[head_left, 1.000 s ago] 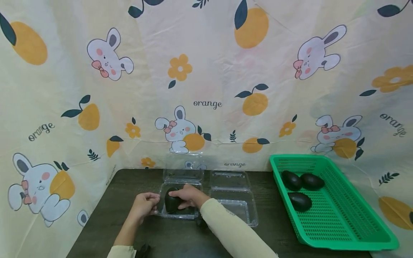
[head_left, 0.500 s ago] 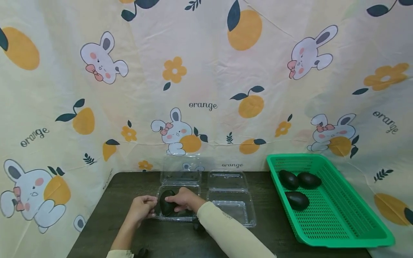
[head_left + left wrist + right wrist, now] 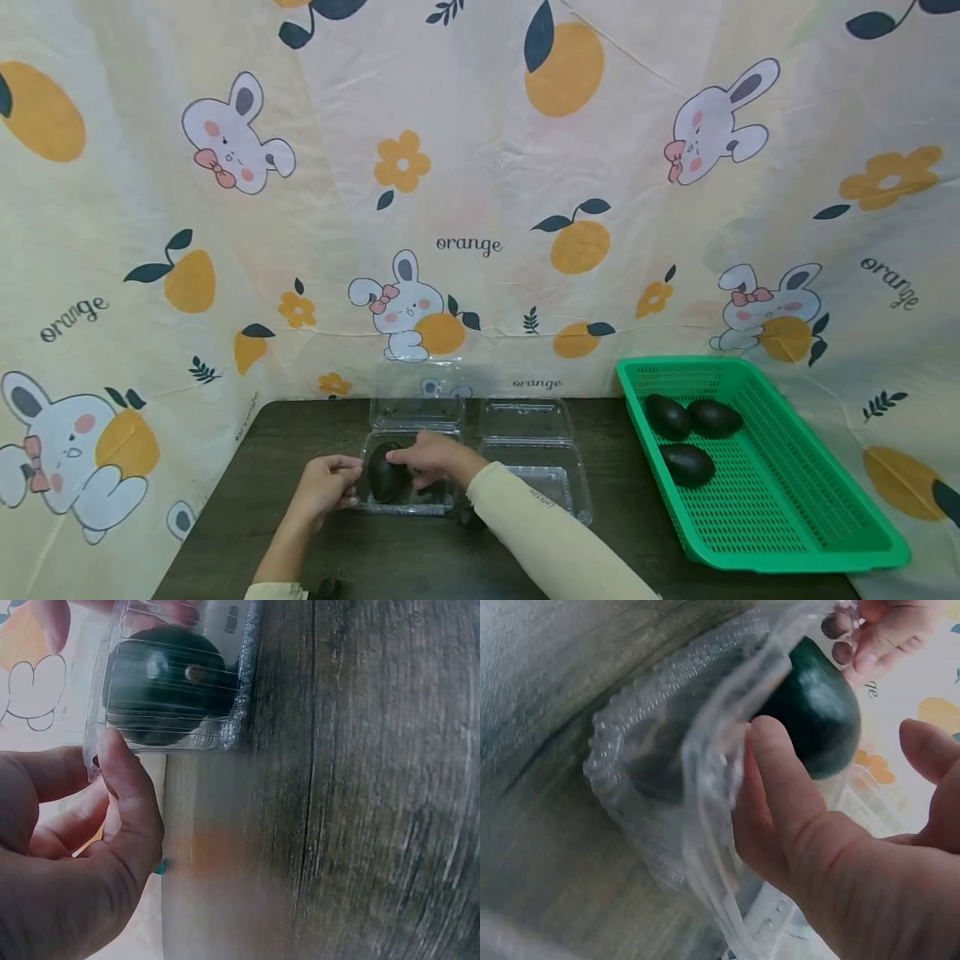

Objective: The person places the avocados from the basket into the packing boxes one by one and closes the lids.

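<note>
A dark green avocado [image 3: 387, 473] lies in the left clear plastic clamshell box [image 3: 408, 510], whose lid stands raised at the back. My left hand [image 3: 327, 486] pinches the box's left rim between thumb and fingers, plain in the left wrist view. From the right, my right hand [image 3: 435, 458] reaches over the box and touches the avocado. In the right wrist view its fingers [image 3: 780, 765] are extended against the avocado [image 3: 821, 712], with another digit standing away from it. A dark patch beneath the right hand is partly hidden; I cannot tell what it is.
Right of it, a second clear clamshell box [image 3: 577, 467] stands with its lid back, partly behind the right sleeve [image 3: 555, 533]. A green plastic basket [image 3: 795, 500] at the right holds three avocados [image 3: 686, 465]. A printed cloth [image 3: 480, 167] hangs behind the dark wooden table [image 3: 300, 425].
The avocado has shifted slightly left within the box and turned, with the right hand moving along. The left hand keeps its hold on the rim. The head view has swung a little.
</note>
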